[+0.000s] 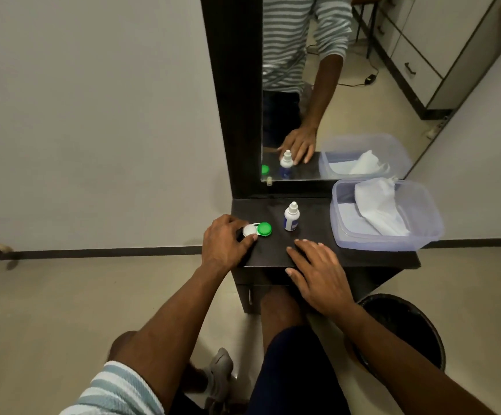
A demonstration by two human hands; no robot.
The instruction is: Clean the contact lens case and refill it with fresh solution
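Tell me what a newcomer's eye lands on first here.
The green and white contact lens case on the dark table, its white end gripped by the left hand. Just right stands a small white solution bottle, capped; the right hand rests flat on the table edge. A clear tub holding tissues sits far right.

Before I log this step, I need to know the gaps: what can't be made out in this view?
- Contact lens case: its left end is hidden under the left hand; whether the wells hold liquid can't be seen with the caps on.
- Solution bottle: label print too small to read.
- Bin: partly covered by the right forearm, contents too dark.
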